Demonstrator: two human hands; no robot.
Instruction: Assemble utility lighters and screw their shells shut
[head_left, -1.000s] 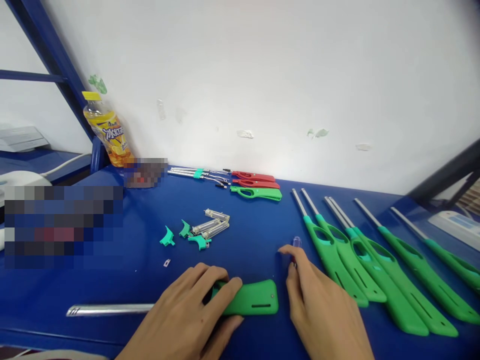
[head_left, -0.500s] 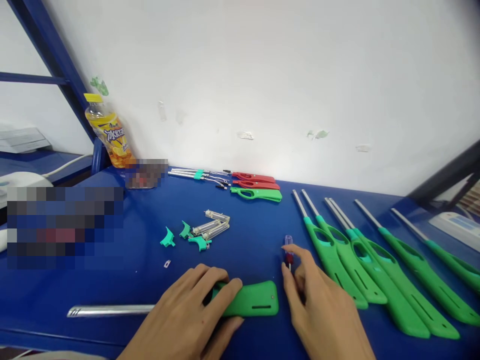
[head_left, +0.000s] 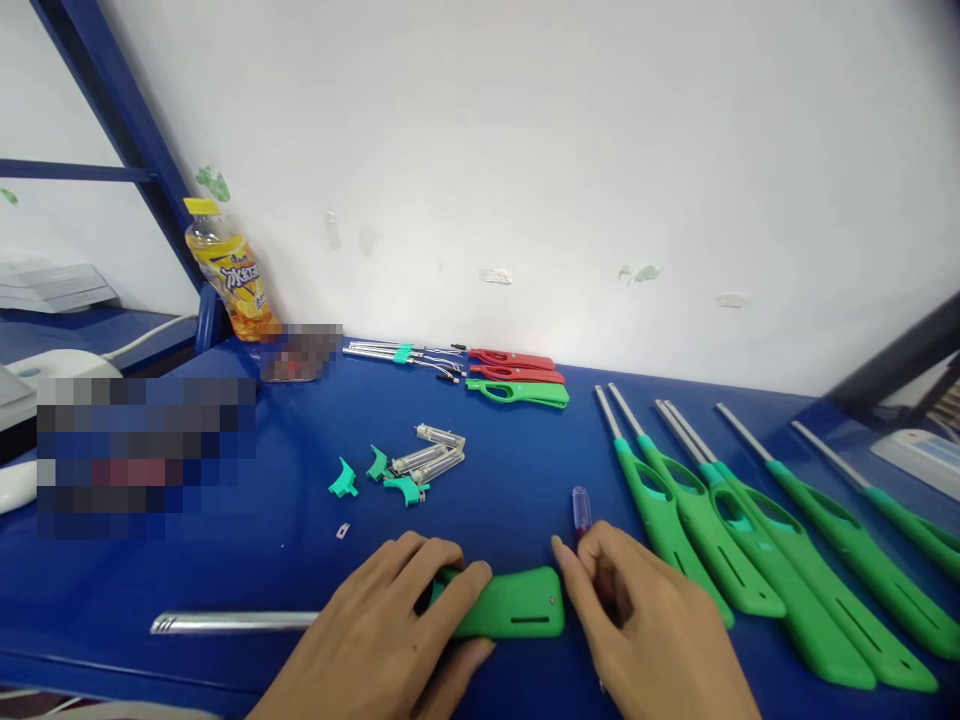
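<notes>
My left hand (head_left: 397, 625) is closed around the middle of a green lighter (head_left: 517, 605) lying flat near the table's front edge. Its metal tube (head_left: 232, 622) points left and its slotted handle end sticks out on the right. Just right of that end is my right hand (head_left: 645, 610), its fingers curled over a small screwdriver. The clear purple handle (head_left: 581, 508) of the screwdriver shows above the fingers, while the grip on its lower part is partly hidden.
Several green lighters (head_left: 765, 540) lie along the right. Teal triggers (head_left: 345, 480) and clear cartridges (head_left: 439, 464) are mid-table. Behind are metal tubes with wires (head_left: 375, 350), red casings (head_left: 517, 372) and a green casing (head_left: 525, 392). A bottle (head_left: 232, 275) stands back left.
My right hand has moved down over the screwdriver and its fingers have curled in around it. My left hand still holds the lighter. The whole view has shifted slightly.
</notes>
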